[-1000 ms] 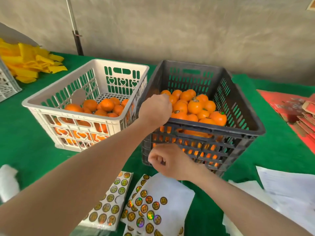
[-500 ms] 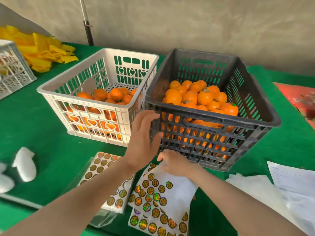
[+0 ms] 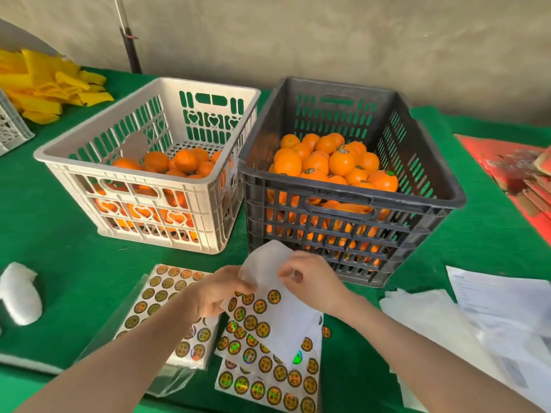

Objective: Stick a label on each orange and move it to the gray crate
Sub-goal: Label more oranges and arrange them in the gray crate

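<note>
The gray crate (image 3: 429,186) stands at centre right, heaped with labelled oranges (image 3: 331,165). Left of it, touching, the white crate (image 3: 98,165) holds plain oranges (image 3: 179,162). In front of the gray crate, a label sheet (image 3: 268,320) with round holographic stickers is lifted, its bare upper end curled up. My left hand (image 3: 217,293) grips that sheet at its left edge. My right hand (image 3: 313,278) pinches at the sheet's upper part; whether a sticker sits between the fingertips is hidden.
More sticker sheets (image 3: 268,386) lie under the held one, and a bagged stack of sheets (image 3: 158,296) lies to the left. White papers (image 3: 489,311) are at right, white foam pieces (image 3: 18,293) at left, yellow material (image 3: 44,84) at far left, red cardboard (image 3: 512,168) at far right.
My left hand came back from the gray crate's rim down to the label sheet. Both hands now hold the sheet, whose top end has been lifted and curled.
</note>
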`<state>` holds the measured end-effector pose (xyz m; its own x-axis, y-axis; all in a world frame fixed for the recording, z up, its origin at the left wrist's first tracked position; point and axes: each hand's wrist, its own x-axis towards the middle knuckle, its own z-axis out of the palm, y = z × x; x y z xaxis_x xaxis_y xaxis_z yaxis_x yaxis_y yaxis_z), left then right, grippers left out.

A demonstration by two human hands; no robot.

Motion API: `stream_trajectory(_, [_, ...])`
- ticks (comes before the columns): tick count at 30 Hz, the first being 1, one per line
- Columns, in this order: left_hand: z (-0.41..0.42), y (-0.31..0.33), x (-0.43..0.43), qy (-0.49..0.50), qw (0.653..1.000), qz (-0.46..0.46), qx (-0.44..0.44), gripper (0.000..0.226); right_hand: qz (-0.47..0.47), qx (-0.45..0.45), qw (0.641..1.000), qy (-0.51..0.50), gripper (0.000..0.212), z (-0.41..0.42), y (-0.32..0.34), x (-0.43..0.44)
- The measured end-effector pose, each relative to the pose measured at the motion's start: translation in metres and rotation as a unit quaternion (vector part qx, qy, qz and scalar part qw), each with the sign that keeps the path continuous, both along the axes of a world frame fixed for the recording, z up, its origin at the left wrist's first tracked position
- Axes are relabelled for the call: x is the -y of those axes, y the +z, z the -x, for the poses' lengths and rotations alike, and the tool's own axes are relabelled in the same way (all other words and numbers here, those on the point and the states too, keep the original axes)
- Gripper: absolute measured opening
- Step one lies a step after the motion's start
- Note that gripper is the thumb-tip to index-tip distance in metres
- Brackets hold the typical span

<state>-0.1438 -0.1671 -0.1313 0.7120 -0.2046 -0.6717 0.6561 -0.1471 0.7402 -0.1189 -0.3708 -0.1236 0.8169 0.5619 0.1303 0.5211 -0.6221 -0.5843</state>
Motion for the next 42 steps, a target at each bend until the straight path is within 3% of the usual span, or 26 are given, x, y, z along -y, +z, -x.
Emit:
stream_trajectory(6, [-0.001,-0.006,-0.004,0.025,0.998,0.054,-0.033,0.021,0.023,0.024,0.999,-0.001,0.020,0.020,-0.021,-0.001])
stream_trajectory(11, [-0.004,-0.010,-0.006,0.039,0.995,0.065,-0.062,0.024,0.012,0.100,0.995,-0.004,0.008,0.033,-0.024,-0.005])
stream_trajectory(19, [-0.008,-0.015,-0.008,0.049,0.994,0.070,-0.076,0.022,-0.060,0.164,0.984,-0.043,0.013,0.046,-0.034,-0.008])
stream_trajectory(25, [-0.015,-0.013,-0.009,-0.036,0.997,0.039,-0.054,0.021,-0.134,0.052,0.987,-0.067,0.009,0.044,-0.020,-0.011])
stream_trajectory(27, [-0.018,-0.012,-0.007,-0.086,0.995,-0.013,-0.042,0.020,-0.167,0.035,0.982,-0.079,0.008,0.038,-0.009,-0.012])
stream_trajectory(29, [-0.021,-0.009,-0.004,-0.159,0.981,-0.111,-0.001,0.015,-0.190,0.026,0.978,-0.084,0.009,0.033,0.005,-0.016])
stream_trajectory(32, [-0.027,-0.008,-0.004,-0.245,0.931,-0.231,0.145,0.010,-0.208,0.039,0.974,-0.083,0.010,0.028,0.026,-0.025])
stream_trajectory(33, [-0.029,-0.004,-0.008,-0.239,0.914,-0.263,0.193,0.018,-0.213,0.050,0.973,-0.079,0.010,0.027,0.034,-0.029])
stream_trajectory(35, [-0.031,0.015,-0.021,-0.189,0.887,-0.298,0.297,0.019,-0.229,0.084,0.968,-0.064,0.009,0.024,0.052,-0.038])
stream_trajectory(38, [-0.035,0.058,-0.052,-0.118,0.829,-0.267,0.478,0.010,-0.261,0.151,0.953,-0.037,0.005,0.015,0.088,-0.058])
stream_trajectory(40, [-0.043,0.089,-0.076,-0.053,0.800,-0.243,0.546,0.010,-0.287,0.203,0.936,-0.015,0.015,0.000,0.115,-0.075])
stream_trajectory(42, [-0.057,0.113,-0.101,0.016,0.795,-0.221,0.565,0.011,-0.284,0.257,0.924,-0.003,0.025,-0.025,0.140,-0.097])
